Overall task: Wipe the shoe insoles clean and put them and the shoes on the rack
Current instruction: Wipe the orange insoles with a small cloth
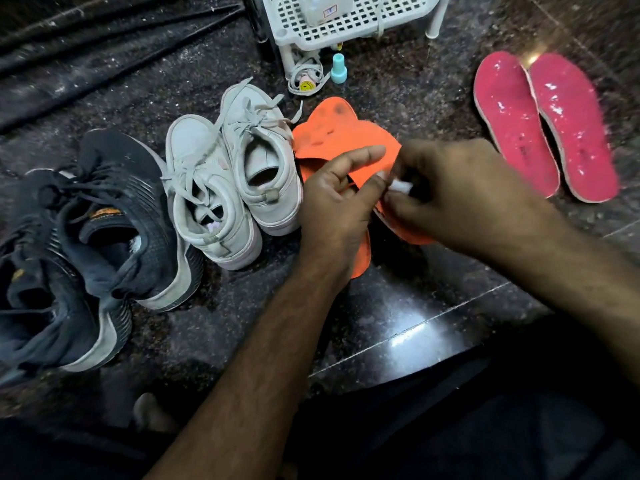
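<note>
Two orange insoles [332, 133] lie overlapped on the dark floor at the centre. My left hand [337, 199] holds one of them, thumb on top. My right hand [450, 188] pinches a small white wipe [401, 186] against the orange insoles. Two pink insoles [543, 126] lie side by side at the right. A pair of white sneakers [235, 174] stands left of the orange insoles. A pair of black sneakers [86, 237] sits at the far left. The white rack [346, 29] stands at the top centre.
A small teal bottle [338, 68] and a tangle of white laces with a yellow smiley tag [306, 81] lie by the rack's foot. A white container [325, 8] sits on the rack. Dark cloth covers the top left. My dark-clothed legs fill the bottom.
</note>
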`<control>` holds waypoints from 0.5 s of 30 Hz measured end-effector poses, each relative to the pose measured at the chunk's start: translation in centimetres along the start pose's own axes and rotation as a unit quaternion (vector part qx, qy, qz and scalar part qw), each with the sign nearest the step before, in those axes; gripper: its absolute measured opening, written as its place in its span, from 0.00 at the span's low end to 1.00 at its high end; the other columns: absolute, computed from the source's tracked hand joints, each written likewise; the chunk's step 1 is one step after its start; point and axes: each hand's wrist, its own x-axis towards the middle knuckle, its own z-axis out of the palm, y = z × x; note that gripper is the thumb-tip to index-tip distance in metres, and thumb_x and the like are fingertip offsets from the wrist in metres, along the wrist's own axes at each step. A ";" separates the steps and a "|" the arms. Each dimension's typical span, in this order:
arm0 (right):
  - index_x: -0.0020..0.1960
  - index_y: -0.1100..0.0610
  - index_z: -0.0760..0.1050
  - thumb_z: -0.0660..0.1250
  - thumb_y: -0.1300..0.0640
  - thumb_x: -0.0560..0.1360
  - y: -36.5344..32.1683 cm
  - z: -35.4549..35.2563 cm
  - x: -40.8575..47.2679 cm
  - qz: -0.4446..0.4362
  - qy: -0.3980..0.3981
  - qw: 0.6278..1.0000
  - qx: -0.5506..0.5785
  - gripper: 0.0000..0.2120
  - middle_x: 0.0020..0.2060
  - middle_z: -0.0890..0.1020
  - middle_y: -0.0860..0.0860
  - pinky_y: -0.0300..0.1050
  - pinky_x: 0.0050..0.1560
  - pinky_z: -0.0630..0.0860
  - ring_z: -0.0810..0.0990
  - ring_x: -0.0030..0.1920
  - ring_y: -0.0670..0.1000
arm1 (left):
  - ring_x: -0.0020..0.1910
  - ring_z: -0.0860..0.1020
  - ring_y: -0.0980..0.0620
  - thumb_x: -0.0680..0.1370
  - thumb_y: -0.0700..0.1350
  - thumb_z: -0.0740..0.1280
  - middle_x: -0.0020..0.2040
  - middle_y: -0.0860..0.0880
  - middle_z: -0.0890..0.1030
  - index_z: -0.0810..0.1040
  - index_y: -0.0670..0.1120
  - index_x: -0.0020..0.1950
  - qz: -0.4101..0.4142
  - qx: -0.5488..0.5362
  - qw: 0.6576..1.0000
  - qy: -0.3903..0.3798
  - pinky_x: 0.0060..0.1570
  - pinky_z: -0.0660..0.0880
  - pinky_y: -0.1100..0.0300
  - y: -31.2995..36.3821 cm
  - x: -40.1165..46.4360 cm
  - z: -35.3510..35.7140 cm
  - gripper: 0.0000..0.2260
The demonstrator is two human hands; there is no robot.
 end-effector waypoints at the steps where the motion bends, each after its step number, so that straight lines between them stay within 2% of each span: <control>1: 0.46 0.51 0.76 0.69 0.51 0.72 -0.2 0.2 -0.1 -0.011 -0.004 1.000 0.000 0.05 0.35 0.81 0.50 0.44 0.39 0.69 0.81 0.40 0.56 | 0.37 0.65 0.44 0.73 0.42 0.74 0.30 0.50 0.73 0.85 0.47 0.55 -0.001 -0.008 1.000 -0.003 0.44 0.68 0.48 -0.1 0.0 -0.1 0.11; 2: 0.47 0.51 0.76 0.69 0.51 0.72 -0.2 0.0 0.0 -0.011 -0.004 1.000 0.002 0.06 0.35 0.80 0.49 0.43 0.39 0.67 0.80 0.40 0.56 | 0.39 0.64 0.44 0.73 0.44 0.74 0.32 0.46 0.68 0.86 0.48 0.54 -0.005 -0.019 1.000 -0.006 0.44 0.67 0.47 -0.1 0.1 -0.1 0.10; 3: 0.47 0.51 0.77 0.70 0.50 0.72 0.2 -0.3 0.2 -0.002 -0.003 1.000 0.004 0.07 0.34 0.78 0.48 0.42 0.39 0.65 0.79 0.39 0.54 | 0.40 0.64 0.44 0.73 0.45 0.74 0.35 0.44 0.68 0.86 0.48 0.54 -0.010 -0.028 0.999 -0.010 0.44 0.66 0.47 0.0 0.1 -0.2 0.10; 6: 0.46 0.52 0.77 0.71 0.50 0.73 1.7 -1.8 0.7 0.045 0.012 0.999 -0.002 0.08 0.33 0.75 0.46 0.41 0.38 0.61 0.74 0.37 0.50 | 0.42 0.68 0.44 0.76 0.41 0.73 0.42 0.41 0.74 0.84 0.45 0.57 -0.020 -0.041 0.999 -0.023 0.43 0.69 0.48 0.2 -0.1 0.0 0.10; 10: 0.46 0.52 0.77 0.70 0.49 0.73 0.4 -1.3 0.1 0.025 0.005 1.000 0.009 0.07 0.32 0.75 0.44 0.42 0.38 0.64 0.77 0.37 0.51 | 0.37 0.77 0.52 0.79 0.36 0.69 0.43 0.43 0.82 0.81 0.44 0.61 -0.033 -0.037 0.999 -0.019 0.35 0.77 0.58 0.2 -0.3 0.2 0.11; 13: 0.49 0.53 0.79 0.68 0.50 0.73 -1.0 -0.1 -0.6 -0.012 -0.025 1.000 0.012 0.08 0.37 0.80 0.48 0.45 0.41 0.71 0.81 0.41 0.54 | 0.38 0.81 0.56 0.80 0.34 0.67 0.46 0.45 0.85 0.78 0.42 0.64 -0.050 -0.061 0.997 -0.021 0.36 0.80 0.59 0.6 -0.5 0.2 0.13; 15: 0.49 0.53 0.79 0.69 0.50 0.72 -0.1 -0.4 -0.2 0.015 -0.019 1.000 0.015 0.09 0.38 0.82 0.50 0.46 0.42 0.74 0.82 0.42 0.54 | 0.39 0.82 0.53 0.80 0.34 0.66 0.50 0.43 0.84 0.77 0.42 0.65 -0.052 -0.066 0.996 -0.027 0.33 0.80 0.58 0.9 -0.7 0.2 0.13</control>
